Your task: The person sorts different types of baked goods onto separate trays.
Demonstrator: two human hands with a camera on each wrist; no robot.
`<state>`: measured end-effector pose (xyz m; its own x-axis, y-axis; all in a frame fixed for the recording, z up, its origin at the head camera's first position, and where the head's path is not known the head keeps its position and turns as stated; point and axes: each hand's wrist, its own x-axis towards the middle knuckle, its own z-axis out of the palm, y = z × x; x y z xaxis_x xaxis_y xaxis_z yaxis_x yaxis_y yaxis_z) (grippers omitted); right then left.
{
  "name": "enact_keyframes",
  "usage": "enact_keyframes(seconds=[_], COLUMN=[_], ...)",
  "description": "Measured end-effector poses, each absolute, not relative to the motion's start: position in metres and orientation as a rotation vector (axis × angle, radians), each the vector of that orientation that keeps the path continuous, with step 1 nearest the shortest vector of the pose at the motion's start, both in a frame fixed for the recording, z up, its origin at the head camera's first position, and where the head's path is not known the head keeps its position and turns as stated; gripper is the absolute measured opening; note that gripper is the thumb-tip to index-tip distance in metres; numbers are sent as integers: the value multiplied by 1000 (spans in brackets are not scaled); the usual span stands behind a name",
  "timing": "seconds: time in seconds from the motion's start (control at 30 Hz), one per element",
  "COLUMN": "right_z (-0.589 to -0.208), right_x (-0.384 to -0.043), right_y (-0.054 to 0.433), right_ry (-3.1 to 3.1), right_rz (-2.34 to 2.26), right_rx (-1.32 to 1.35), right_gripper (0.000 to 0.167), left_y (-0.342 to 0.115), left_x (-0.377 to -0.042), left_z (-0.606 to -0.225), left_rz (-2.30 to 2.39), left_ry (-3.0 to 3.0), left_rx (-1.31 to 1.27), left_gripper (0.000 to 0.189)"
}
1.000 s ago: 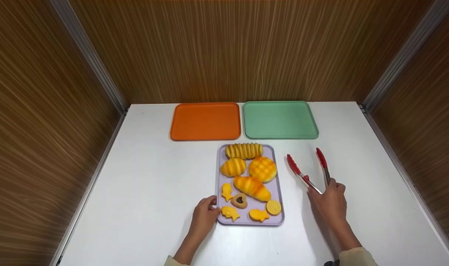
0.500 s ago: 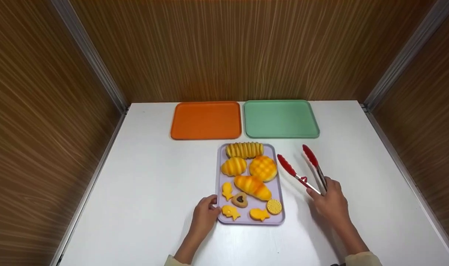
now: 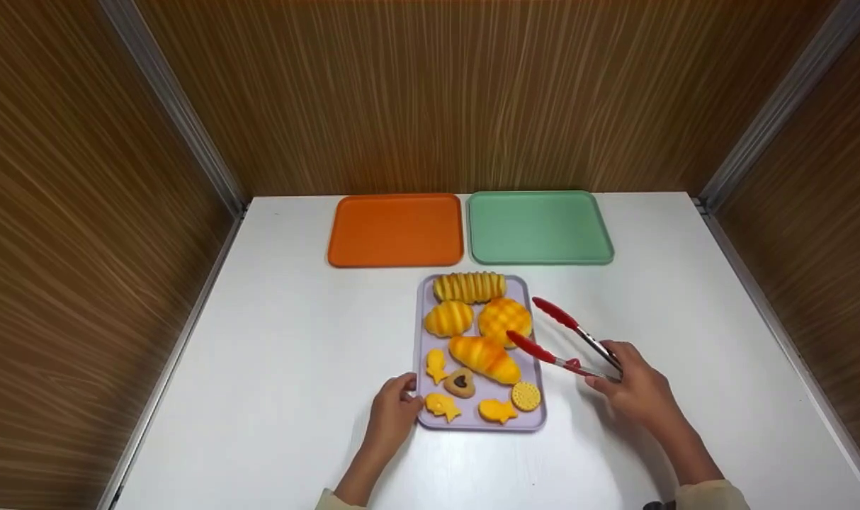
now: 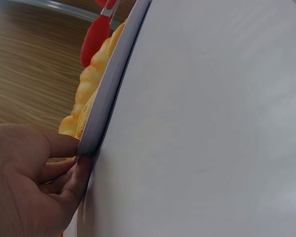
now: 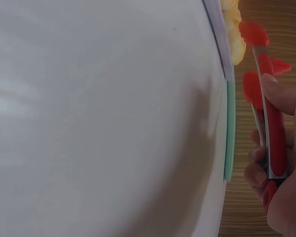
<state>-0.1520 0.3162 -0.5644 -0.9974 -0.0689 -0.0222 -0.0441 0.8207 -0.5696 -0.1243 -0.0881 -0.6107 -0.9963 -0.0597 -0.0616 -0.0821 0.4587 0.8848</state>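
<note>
A lilac tray (image 3: 470, 416) holds toy breads and cookies: a ridged roll (image 3: 470, 287), a small striped bread (image 3: 449, 319), a round crosshatched bun (image 3: 502, 319), a croissant (image 3: 483, 358), a heart cookie (image 3: 460, 382), a round cookie (image 3: 525, 397) and several fish-shaped cookies (image 3: 497, 411). At its lower left corner, my left hand (image 3: 393, 411) pinches the rim (image 4: 96, 126) between thumb and fingers. My right hand (image 3: 635, 386) grips red-tipped metal tongs (image 3: 531, 347), spread apart. One tip hangs over the bun and croissant; the other is right of the bun. Nothing lies between the tips.
An orange tray (image 3: 396, 231) and a green tray (image 3: 541, 228) lie side by side behind the lilac one, with nothing on them. Wood-patterned panels (image 3: 430, 99) enclose the white table (image 3: 295, 340) at the back and sides.
My right hand has swung the tongs leftward, from beside the lilac tray to partly over it, and the tips have turned left. The left hand and the breads have stayed put.
</note>
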Motion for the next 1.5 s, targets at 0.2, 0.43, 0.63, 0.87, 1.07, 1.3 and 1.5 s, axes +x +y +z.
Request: enact_keyframes(seconds=[0.2, 0.43, 0.63, 0.87, 1.07, 1.3, 1.5], right_z=[-563, -559, -557, -561, -564, -567, -567], right_x=[-160, -168, -173, -176, -175, -170, -166], right_y=[317, 315, 310, 307, 309, 311, 312], right_ry=[2935, 2950, 2957, 3029, 3055, 3062, 3029], right_rz=[-829, -767, -722, -677, -684, -746, -784], right_rx=[-137, -183, -176, -304, -323, -306, -277], right_gripper=[72, 69, 70, 64, 61, 61, 62], left_y=[-87, -86, -88, -89, -88, -87, -86], left_x=[-125, -125, -124, -124, -124, -126, -125], left_z=[-610, -610, -612, -612, -611, -611, -612], left_rz=[1610, 1624, 1616, 1651, 1658, 1649, 1660], left_ry=[2636, 2637, 2650, 2634, 2606, 2605, 2585], left_rx=[-171, -170, -148, -116, -135, -162, -205], left_gripper=[38, 38, 39, 38, 39, 39, 39])
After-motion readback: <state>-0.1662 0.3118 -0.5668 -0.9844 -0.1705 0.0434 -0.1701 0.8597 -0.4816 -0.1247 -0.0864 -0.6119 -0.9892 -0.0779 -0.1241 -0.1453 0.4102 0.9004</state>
